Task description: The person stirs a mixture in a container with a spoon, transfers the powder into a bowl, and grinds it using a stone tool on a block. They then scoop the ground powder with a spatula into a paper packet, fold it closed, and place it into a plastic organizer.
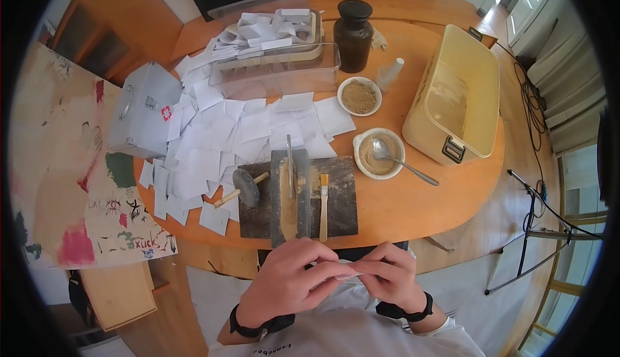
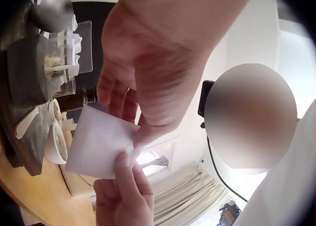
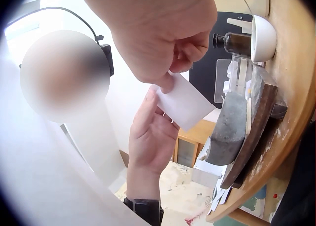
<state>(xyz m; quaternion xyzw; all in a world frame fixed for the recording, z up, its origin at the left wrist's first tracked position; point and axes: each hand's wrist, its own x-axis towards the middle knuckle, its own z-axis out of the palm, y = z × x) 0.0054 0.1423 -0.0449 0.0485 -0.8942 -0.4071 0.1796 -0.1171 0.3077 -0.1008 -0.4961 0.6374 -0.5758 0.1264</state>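
A small white paper packet (image 2: pixel 98 142) is held between both hands in front of the chest, seen nearly edge-on in the head view. The left hand (image 1: pixel 290 279) pinches one edge between thumb and fingers. The right hand (image 1: pixel 391 276) pinches the same edge close beside it, its thumb on the paper. In the right wrist view the packet (image 3: pixel 185 105) looks flat and square, the left hand (image 3: pixel 155 137) behind it and the right hand (image 3: pixel 173 43) above. Beyond the hands stands a grey stone trough (image 1: pixel 288 221) holding tan powder.
A brush (image 1: pixel 323 215) and grinding wheel (image 1: pixel 246 188) lie by the trough on a dark board (image 1: pixel 342 212). Behind are many white packets (image 1: pixel 200 163), two powder bowls (image 1: pixel 379 175) (image 1: pixel 360 110), a brown jar (image 1: pixel 353 37), a yellow bin (image 1: pixel 445 124) and a metal case (image 1: pixel 143 108).
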